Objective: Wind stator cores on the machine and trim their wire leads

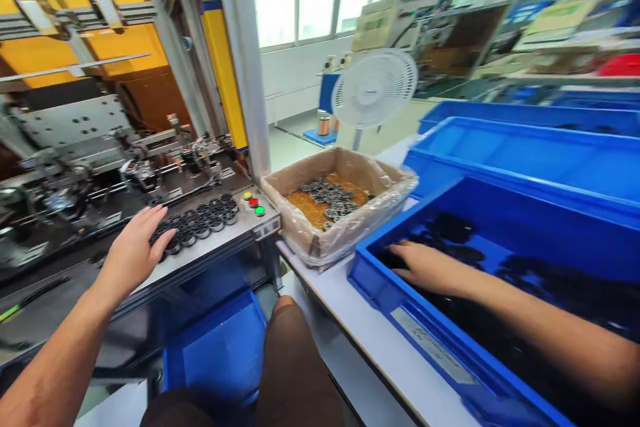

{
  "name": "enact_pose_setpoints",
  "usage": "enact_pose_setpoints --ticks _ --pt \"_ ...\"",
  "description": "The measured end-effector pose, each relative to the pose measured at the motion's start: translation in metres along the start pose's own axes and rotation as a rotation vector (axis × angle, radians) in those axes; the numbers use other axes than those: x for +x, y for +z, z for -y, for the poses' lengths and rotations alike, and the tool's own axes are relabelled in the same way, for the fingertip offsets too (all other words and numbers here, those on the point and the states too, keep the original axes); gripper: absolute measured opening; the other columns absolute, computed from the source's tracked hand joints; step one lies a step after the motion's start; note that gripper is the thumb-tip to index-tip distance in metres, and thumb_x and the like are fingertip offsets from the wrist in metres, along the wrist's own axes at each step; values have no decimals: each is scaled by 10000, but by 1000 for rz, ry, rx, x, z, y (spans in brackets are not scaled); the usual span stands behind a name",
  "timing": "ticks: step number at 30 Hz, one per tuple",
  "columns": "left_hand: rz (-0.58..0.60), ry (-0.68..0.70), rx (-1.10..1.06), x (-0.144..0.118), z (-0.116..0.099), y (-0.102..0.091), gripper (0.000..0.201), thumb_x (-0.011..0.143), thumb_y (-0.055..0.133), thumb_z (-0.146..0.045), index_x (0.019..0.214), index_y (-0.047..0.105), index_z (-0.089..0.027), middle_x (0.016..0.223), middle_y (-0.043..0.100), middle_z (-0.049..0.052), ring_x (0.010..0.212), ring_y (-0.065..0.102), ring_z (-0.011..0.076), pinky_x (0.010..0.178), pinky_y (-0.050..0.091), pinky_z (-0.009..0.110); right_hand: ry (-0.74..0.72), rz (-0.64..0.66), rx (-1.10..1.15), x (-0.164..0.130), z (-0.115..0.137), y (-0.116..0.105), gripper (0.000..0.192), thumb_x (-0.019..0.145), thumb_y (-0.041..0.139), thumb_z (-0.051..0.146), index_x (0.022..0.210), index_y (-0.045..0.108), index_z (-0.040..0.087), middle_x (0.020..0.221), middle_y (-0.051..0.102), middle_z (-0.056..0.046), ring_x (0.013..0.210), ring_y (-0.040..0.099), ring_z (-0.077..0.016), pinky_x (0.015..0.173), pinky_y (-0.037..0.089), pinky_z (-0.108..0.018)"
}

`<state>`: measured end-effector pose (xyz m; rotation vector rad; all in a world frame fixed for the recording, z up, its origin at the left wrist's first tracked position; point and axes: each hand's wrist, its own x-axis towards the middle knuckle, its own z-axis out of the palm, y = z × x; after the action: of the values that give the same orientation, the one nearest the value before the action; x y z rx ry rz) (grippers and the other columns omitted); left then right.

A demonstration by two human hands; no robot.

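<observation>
My left hand (135, 240) rests at the near left end of a block of black ring-shaped parts (200, 223) on the machine's metal ledge. Its fingers are stretched out and the thumb stands apart, so it is open. My right hand (425, 267) reaches into a deep blue bin (540, 213) that holds loose black parts (545, 280). The thumb and a finger of that hand show a gap between them, with no held part visible. Its other fingertips are blurred and partly hidden among the dark parts.
A plastic-lined carton (320, 247) with grey ring parts stands between the machine and the bin. Yellow, red and green buttons (254, 203) sit at the ledge's corner. More blue bins (525, 153) and a white fan (375, 88) are beyond. Below is a blue crate (220, 353).
</observation>
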<state>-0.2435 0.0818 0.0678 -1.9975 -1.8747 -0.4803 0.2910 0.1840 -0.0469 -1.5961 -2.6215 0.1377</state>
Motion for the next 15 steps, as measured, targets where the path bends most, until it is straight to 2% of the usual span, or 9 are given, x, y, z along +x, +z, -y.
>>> enact_pose_setpoints --ticks 2,4,7,10,12,15 --pt "40 181 -41 52 -58 9 545 958 441 -468 1327 595 -96 1385 624 166 1378 485 318 1195 344 479 30 117 -25 4 5 2 263 832 690 151 1082 736 84 1043 725 -186 877 751 -257 794 572 -298" --pt "246 320 -38 99 -118 25 482 975 460 -412 1328 585 -109 1417 592 163 1394 453 305 1197 328 486 54 207 -48 6 7 1 323 821 687 129 1138 713 73 1111 702 -206 956 740 -291 829 573 -328" --pt "426 412 -22 154 -189 65 336 956 554 -364 1186 658 -142 1286 663 140 1262 567 266 1103 440 445 75 263 -72 6 8 -6 316 819 661 90 1130 711 69 1152 682 -213 1040 716 -325 889 565 -370" --pt "620 390 49 190 -228 113 306 936 620 -365 1162 644 -159 1196 671 98 1073 654 233 931 547 457 100 276 -95 5 11 -15 312 842 607 68 1137 708 61 1203 652 -239 1044 715 -339 890 572 -403" --pt "722 381 76 204 -240 138 328 932 633 -355 1202 621 -170 1210 651 95 1035 661 222 872 571 426 108 289 -105 6 13 -19 326 845 580 47 1146 706 59 1230 641 -250 1048 716 -337 887 576 -403" --pt "784 424 60 215 -250 160 348 936 626 -350 1235 605 -173 1241 635 100 1046 654 228 868 575 424 116 336 -107 6 13 -22 318 826 572 18 1101 727 53 1212 657 -254 1033 725 -335 866 585 -387"
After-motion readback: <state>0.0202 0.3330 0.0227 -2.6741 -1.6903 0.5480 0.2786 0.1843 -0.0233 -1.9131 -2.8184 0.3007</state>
